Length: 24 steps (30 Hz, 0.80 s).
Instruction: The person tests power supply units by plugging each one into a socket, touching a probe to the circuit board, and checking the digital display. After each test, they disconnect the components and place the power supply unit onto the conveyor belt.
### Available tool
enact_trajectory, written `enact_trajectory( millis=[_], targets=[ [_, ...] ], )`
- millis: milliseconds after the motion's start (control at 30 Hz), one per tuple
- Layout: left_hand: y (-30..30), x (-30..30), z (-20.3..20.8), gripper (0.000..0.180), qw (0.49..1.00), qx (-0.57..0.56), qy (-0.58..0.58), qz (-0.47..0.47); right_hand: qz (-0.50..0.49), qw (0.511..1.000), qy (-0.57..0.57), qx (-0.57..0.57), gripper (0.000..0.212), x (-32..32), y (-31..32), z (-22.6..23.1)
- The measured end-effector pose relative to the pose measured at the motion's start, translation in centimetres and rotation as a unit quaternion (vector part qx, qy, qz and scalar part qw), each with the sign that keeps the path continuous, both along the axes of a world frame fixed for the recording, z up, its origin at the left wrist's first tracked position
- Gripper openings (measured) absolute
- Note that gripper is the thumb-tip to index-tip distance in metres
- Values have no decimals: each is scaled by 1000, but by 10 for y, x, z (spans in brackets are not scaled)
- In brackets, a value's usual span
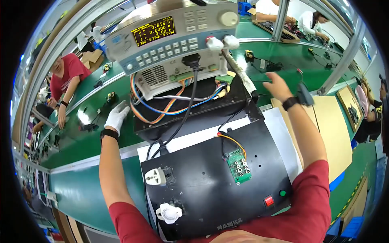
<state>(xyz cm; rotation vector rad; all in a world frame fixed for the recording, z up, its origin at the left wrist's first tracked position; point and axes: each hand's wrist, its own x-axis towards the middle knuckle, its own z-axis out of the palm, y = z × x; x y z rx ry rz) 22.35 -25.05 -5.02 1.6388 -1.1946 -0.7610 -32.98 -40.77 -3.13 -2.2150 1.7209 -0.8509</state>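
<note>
In a white glove, my left hand (117, 116) reaches over the green conveyor surface, its fingers stretched out and holding nothing visible. A small yellow-and-black component (111, 96) lies just beyond its fingertips. My bare right hand (278, 87) reaches past the bench meter's right side, thumb and fingers apart. Beside the right wrist is a dark grey block (304, 95), perhaps a power adapter; whether it touches the wrist I cannot tell. Between my forearms sits a black test box (202, 190) with a white socket (155, 177), a round white fitting (169, 213) and a green circuit board (239, 167).
A bench meter (178, 40) with a lit display stands on a black stand (190, 117), with looping ribbon wires (152, 119). Cardboard sheets (330, 129) lie at right. Across the conveyor at left, a person in a red shirt (69, 75) works. Metal posts (344, 67) frame the line.
</note>
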Motion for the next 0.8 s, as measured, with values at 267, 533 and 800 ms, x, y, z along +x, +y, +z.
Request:
enact_trajectory(
  millis=[267, 533, 800],
  targets=[
    [36, -42, 36, 42, 997, 17, -52, -52, -108, 900, 397, -144, 13, -17, -25, 0],
    [82, -25, 51, 40, 990, 37, -39, 131, -129, 909, 379, -116, 20, -39, -28, 31],
    [112, -74, 77, 32, 997, -21, 10, 79, -25, 983, 162, -79, 60, 13, -61, -26]
  ],
)
